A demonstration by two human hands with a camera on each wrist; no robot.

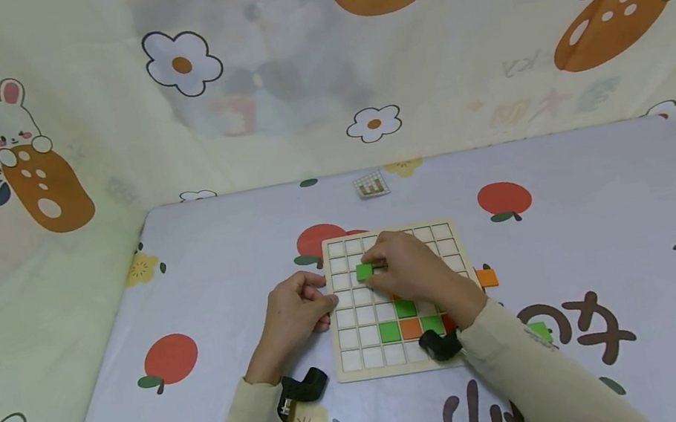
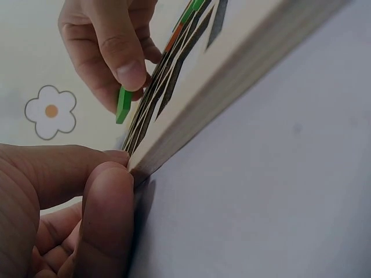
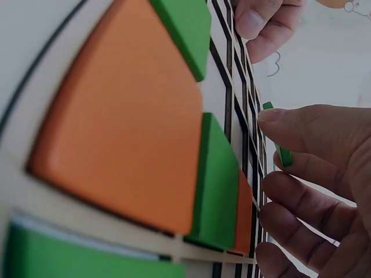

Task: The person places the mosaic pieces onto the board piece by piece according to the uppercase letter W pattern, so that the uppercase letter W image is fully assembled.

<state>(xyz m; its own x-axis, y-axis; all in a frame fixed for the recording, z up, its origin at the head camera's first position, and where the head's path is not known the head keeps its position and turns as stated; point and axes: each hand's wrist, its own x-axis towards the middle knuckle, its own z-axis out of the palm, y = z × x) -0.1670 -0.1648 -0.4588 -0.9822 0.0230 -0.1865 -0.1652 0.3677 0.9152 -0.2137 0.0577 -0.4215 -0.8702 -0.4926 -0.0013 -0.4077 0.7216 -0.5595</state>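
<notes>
My right hand [image 1: 411, 267] pinches a green square tile [image 1: 364, 272] between thumb and forefinger, over the upper left part of a wooden grid board [image 1: 339, 362]. In the right wrist view the tile [image 3: 284, 152] is tilted on edge, close over the cells, with the other fingers spread beside it. At the board's left edge, my left hand [image 1: 290, 306] grips the rim with thumb and forefinger, as the left wrist view shows at the board's side [image 2: 191, 127]. Green tiles [image 1: 389, 331] and an orange tile [image 1: 410, 328] lie in lower cells; my right forearm hides some.
A loose orange tile [image 1: 487, 278] lies just right of the board, and a green one [image 1: 540, 332] sits by my right sleeve. Toward the back of the table is a small patterned grid card [image 1: 370, 185]. A printed cloth [image 1: 583, 213] covers the tabletop; a curtain [image 1: 291, 98] hangs behind.
</notes>
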